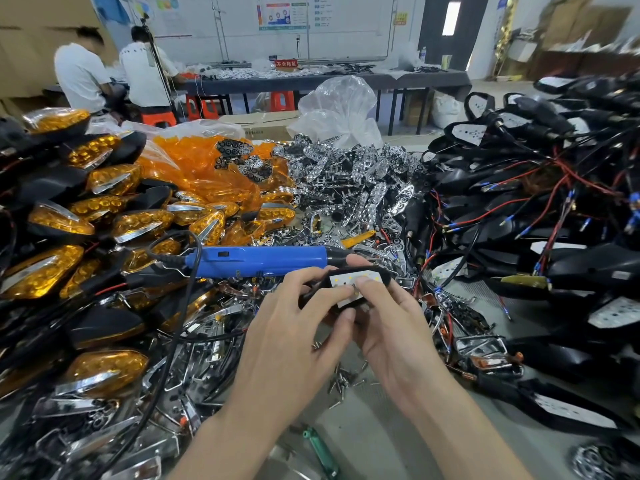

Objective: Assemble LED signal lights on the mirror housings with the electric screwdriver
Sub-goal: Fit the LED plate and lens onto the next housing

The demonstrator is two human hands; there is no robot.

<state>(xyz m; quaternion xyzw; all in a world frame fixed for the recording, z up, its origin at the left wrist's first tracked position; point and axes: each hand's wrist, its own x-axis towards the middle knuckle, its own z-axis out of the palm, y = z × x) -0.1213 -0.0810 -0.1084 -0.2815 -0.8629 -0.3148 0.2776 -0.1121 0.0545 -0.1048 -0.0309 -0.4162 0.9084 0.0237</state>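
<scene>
Here, the housing (349,272) sits at the centre of the view, gripped by both hands. The left hand (294,327) curls round its 9 o'clock end, and the right hand (391,327) clasps the 3 o'clock end with fingertips on the white LED board (341,281) seated inside. I judge this an early step: the board is placed but not yet screwed down, and no lens is on it. The screwdriver (256,259) lies unheld at 10 o'clock, just behind. Loose screws (343,379) wait at 6 o'clock. Finished amber lights (104,209) are piled at 9 o'clock, chrome reflectors (349,181) at 12, and wired housings (519,202) at 3, crowding the work spot.
</scene>
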